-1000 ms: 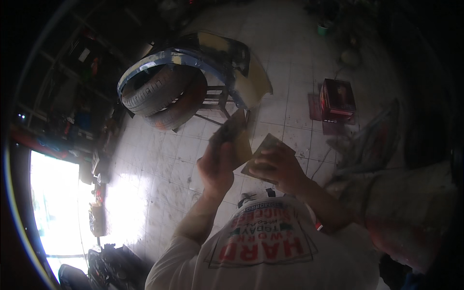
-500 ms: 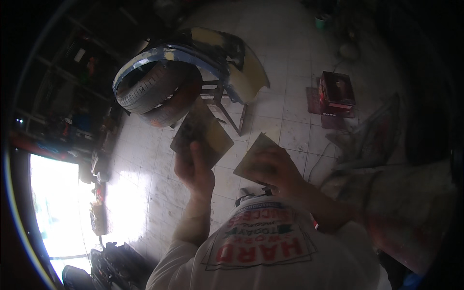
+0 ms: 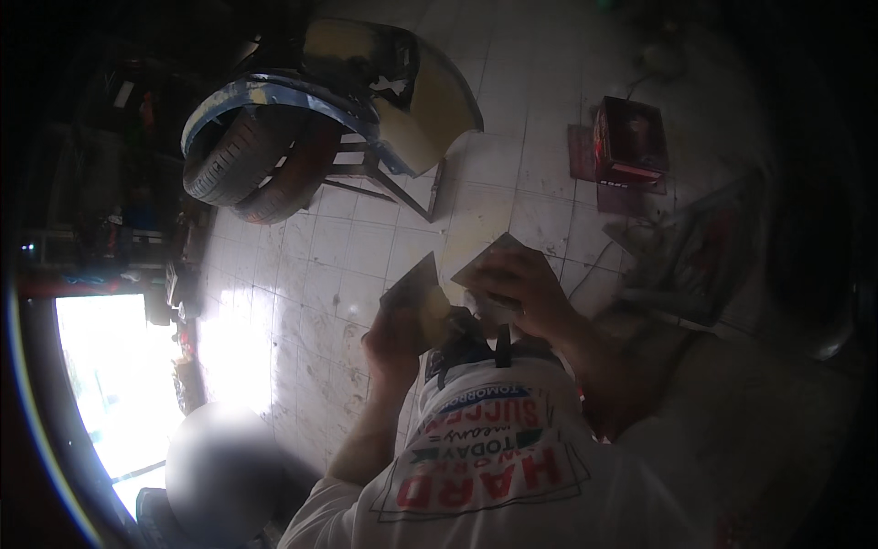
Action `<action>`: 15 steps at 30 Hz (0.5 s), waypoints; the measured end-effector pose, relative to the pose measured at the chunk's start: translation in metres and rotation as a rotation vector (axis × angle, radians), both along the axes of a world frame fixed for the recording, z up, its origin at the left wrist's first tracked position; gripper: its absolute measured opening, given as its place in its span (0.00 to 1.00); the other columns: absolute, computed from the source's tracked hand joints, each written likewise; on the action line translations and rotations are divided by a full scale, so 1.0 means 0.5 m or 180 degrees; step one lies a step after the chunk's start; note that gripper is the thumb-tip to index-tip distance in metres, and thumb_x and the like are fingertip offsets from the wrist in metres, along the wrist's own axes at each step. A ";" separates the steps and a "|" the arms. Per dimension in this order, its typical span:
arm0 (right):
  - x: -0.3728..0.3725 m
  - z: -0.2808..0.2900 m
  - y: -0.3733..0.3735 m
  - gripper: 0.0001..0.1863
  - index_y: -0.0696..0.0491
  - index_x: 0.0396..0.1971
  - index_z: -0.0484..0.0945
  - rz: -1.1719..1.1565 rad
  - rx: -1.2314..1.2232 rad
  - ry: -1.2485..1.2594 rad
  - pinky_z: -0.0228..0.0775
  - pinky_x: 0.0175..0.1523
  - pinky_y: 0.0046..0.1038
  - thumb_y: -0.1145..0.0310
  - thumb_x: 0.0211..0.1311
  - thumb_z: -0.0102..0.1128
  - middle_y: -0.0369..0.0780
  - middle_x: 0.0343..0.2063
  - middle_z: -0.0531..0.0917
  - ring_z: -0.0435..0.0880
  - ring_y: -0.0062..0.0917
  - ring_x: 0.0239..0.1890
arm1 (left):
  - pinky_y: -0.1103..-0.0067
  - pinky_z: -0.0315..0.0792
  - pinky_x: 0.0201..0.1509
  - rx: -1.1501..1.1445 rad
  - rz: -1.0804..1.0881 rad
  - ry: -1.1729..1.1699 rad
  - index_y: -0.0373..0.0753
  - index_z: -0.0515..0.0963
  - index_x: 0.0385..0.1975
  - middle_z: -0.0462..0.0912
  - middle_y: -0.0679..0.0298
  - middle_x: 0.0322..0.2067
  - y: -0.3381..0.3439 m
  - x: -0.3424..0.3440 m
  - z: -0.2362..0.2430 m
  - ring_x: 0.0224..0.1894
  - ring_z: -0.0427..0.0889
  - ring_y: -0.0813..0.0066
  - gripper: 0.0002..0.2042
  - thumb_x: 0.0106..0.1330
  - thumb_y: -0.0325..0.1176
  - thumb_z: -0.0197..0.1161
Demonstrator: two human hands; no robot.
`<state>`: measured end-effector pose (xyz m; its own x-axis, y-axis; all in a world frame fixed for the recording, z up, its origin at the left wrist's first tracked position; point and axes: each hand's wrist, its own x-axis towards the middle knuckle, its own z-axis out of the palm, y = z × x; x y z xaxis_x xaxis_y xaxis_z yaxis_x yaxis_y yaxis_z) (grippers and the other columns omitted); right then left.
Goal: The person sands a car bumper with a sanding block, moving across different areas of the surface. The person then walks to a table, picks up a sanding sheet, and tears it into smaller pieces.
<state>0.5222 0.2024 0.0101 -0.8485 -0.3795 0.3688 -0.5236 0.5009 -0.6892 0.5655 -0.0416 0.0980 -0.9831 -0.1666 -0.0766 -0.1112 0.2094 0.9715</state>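
My left hand [image 3: 391, 346] grips a thin, dark flat plate [image 3: 416, 282], tilted steeply, with a smear of yellowish paste [image 3: 435, 309] on its face. Close beside it on the right, my right hand [image 3: 523, 282] is closed over a thin, flat, straight-edged spreader [image 3: 492, 252]. A small gap separates the spreader from the plate. Both hands are held in front of my white printed shirt [image 3: 485, 457]. Ahead and to the left lies a curved car body panel [image 3: 402, 137], blue and dark with yellowish patches.
Tyres [image 3: 224, 165] sit under the panel's left end, beside a dark-framed stand [image 3: 402, 197]. A red box [image 3: 631, 137] is on the tiled floor [image 3: 320, 274] at the right. Light pours through a doorway [image 3: 105, 375]. A blurred pale round shape [image 3: 219, 471] appears at lower left.
The plate in my left hand has tilted onto its edge and come down and right. My right hand has risen slightly with the spreader. A pale round shape has appeared at lower left.
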 end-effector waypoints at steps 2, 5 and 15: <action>-0.017 0.011 0.002 0.32 0.37 0.50 0.86 0.0209 -0.0270 0.0098 0.64 0.66 0.43 0.77 0.38 0.72 0.31 0.55 0.80 0.75 0.33 0.60 | 0.76 0.77 0.53 -0.0600 -0.0331 0.0207 0.29 0.77 0.59 0.87 0.56 0.45 0.042 -0.018 -0.017 0.48 0.83 0.73 0.17 0.77 0.32 0.57; -0.059 0.019 0.009 0.32 0.37 0.49 0.86 0.0648 -0.0200 0.0047 0.63 0.67 0.45 0.74 0.36 0.74 0.31 0.53 0.81 0.76 0.33 0.59 | 0.75 0.76 0.54 -0.0530 -0.0233 0.0145 0.29 0.76 0.60 0.87 0.55 0.49 0.090 -0.092 -0.026 0.49 0.83 0.73 0.18 0.76 0.33 0.58; -0.272 0.041 0.165 0.27 0.45 0.48 0.82 0.0279 -0.0615 -0.0452 0.67 0.62 0.45 0.79 0.44 0.75 0.44 0.51 0.77 0.71 0.49 0.64 | 0.76 0.78 0.52 0.1294 0.0440 -0.1162 0.31 0.76 0.57 0.84 0.58 0.47 0.215 -0.479 -0.175 0.48 0.83 0.73 0.14 0.78 0.32 0.56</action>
